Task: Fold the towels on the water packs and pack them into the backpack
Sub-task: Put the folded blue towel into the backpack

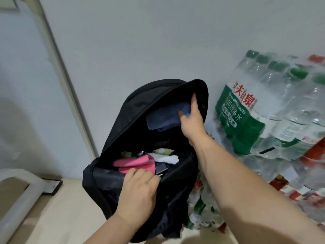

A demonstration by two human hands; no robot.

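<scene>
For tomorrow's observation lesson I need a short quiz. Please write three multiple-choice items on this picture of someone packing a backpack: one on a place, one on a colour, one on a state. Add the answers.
1. Where are the water packs relative to the backpack?
A. Beside it on the right, against the wall
B. On top of it
C. Inside it

2. What colour is the towel held by the right hand?
A. White
B. Dark blue
C. Yellow

3. What state is the backpack's main compartment in?
A. Zipped shut
B. Open, with things inside
C. Open and empty

Answers:
1 A: the packs are stacked by the wall, right of the bag.
2 B: the folded towel the right hand pinches under the raised flap is dark blue.
3 B: the left hand grips the front edge of the opening, and a pink cloth and other items show inside.
</scene>
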